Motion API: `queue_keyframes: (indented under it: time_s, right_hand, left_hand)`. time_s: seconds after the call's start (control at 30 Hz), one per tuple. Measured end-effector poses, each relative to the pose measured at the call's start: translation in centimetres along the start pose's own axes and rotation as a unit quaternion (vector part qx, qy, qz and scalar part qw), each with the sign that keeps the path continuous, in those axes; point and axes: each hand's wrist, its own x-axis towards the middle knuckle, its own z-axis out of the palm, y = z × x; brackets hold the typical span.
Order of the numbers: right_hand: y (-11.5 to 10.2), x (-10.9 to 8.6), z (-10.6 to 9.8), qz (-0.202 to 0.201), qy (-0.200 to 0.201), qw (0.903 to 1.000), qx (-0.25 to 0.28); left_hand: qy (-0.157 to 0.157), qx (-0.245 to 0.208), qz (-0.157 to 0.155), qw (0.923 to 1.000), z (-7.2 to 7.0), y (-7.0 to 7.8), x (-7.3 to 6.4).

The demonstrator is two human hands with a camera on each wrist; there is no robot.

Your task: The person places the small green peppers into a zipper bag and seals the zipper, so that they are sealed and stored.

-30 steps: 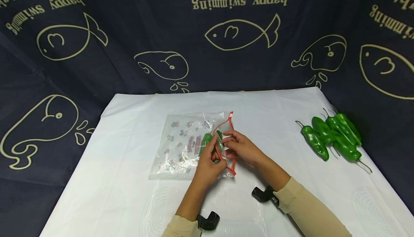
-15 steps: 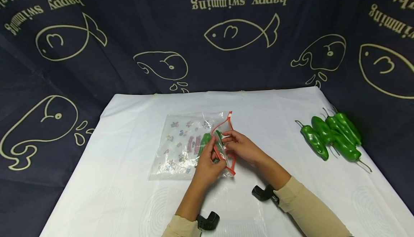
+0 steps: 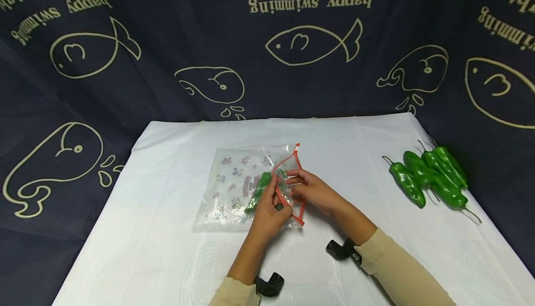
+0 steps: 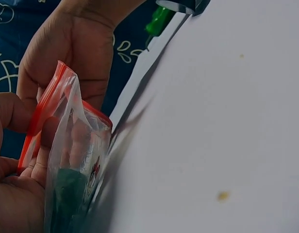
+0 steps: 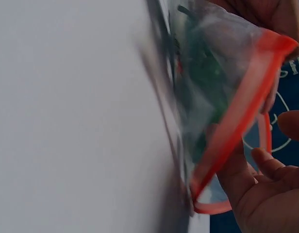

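Note:
A clear zip bag [image 3: 234, 171] with a red zip edge and small coloured prints lies on the white table, its mouth to the right. Inside it lies a green pepper [image 3: 260, 192], with more green showing near the mouth. My left hand [image 3: 269, 215] pinches the red edge and keeps the mouth apart. My right hand [image 3: 313, 192] has loosely bent fingers inside the mouth. In the left wrist view, those fingers show through the plastic just above a green pepper [image 4: 69, 194]. The right wrist view shows my right hand [image 5: 266, 199] with its thumb apart from the fingers.
Several green peppers [image 3: 434, 176] lie grouped on the right side of the white table [image 3: 138, 241]. A dark curtain [image 3: 317, 92] with fish drawings hangs behind the table. Black wrist-worn devices [image 3: 269, 285] sit at both cuffs.
The green pepper has slid leftward, deeper into the bag, and less green shows at the mouth. Both hands stay nearly in place at the red edge.

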Motion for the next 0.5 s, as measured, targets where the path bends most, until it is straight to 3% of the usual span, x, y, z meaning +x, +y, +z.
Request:
queue_keyframes:
  time_s: [0.2,0.5]
  right_hand:
    - [-0.5,-0.8,-1.7,-0.035,0.014,0.999,-0.024]
    - [-1.3,-3.0,-4.9,-0.048,0.031,0.9971,-0.05]
  left_hand:
    - [0.007,-0.009,0.004,0.9999,0.1,-0.2,0.0]
    - [0.012,-0.007,0.012,0.9998,0.3,-0.5,0.0]
